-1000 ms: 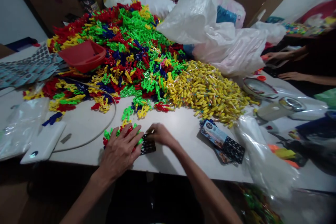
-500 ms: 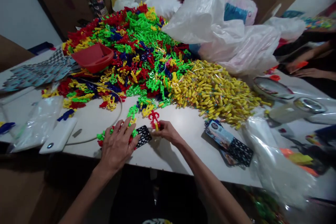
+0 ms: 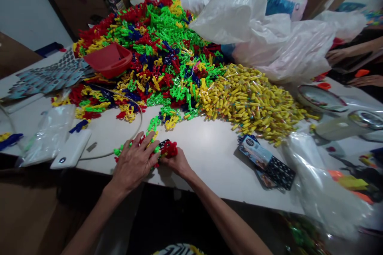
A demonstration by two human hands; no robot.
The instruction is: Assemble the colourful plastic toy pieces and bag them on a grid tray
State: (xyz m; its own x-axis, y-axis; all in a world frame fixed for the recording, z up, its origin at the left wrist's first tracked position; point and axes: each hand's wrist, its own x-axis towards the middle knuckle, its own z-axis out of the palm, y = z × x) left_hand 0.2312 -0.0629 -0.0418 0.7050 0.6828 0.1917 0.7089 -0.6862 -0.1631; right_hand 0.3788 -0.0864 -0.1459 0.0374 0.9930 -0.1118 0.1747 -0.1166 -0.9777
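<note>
My left hand (image 3: 133,164) lies palm down with its fingers apart, over several small red, green and yellow plastic figures (image 3: 117,151) that stick out around it. Under and beside its fingertips a bit of a black patterned card (image 3: 163,143) shows. My right hand (image 3: 177,163) is closed on a red plastic figure (image 3: 170,149) and has it against the card, close to my left fingers. Just beyond the hands lie loose green figures (image 3: 154,122) and yellow figures (image 3: 172,122).
A big heap of coloured figures (image 3: 161,24) with a red scoop (image 3: 109,59) covers the back. Right of it spreads a pile of yellow wrapped pieces (image 3: 248,99). Printed cards (image 3: 266,161), a white phone-like slab (image 3: 70,150) and plastic bags (image 3: 269,44) lie around. Another person's hands (image 3: 344,53) are at far right.
My right hand has moved left with the red figure, from beside the card onto it, up to my left hand. The left hand stays spread. The view has shifted slightly.
</note>
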